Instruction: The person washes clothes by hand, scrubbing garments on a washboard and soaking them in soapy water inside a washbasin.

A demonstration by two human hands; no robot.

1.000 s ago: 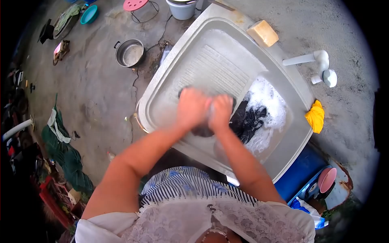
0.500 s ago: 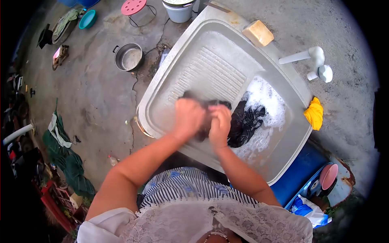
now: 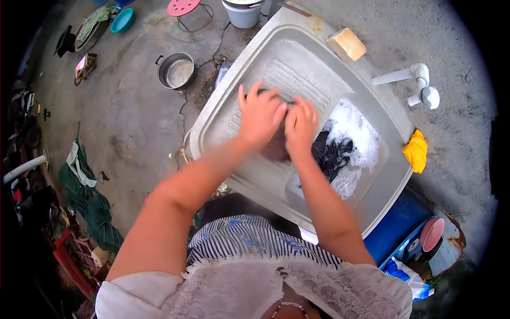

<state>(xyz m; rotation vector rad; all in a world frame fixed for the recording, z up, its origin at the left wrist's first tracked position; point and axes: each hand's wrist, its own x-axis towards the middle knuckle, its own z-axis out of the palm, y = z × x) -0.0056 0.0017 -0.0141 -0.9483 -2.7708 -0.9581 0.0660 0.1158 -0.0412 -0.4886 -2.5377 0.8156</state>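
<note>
Over the ridged part of the grey wash sink (image 3: 210,125), my left hand (image 3: 260,116) and my right hand (image 3: 301,125) are side by side on a dark cloth (image 3: 277,146). My left fingers are spread, with the thumb toward the right hand. The right hand's fingers are bent over the cloth's upper edge; what they pinch is too small to tell. Black wet fabric (image 3: 333,157) lies in the basin to the right, beside white suds (image 3: 355,130). The cloth under my hands is blurred and partly hidden.
A soap block (image 3: 347,44) sits on the sink's top rim, and a yellow cloth (image 3: 415,151) hangs on the right corner. A white pipe (image 3: 396,76) stands beyond. On the floor at left are a metal pot (image 3: 176,70) and a teal basin (image 3: 122,20).
Both hands have moved up along the ridged board, away from my body. The fingers of my left hand have opened from a fist. The dark cloth has shifted with them.
</note>
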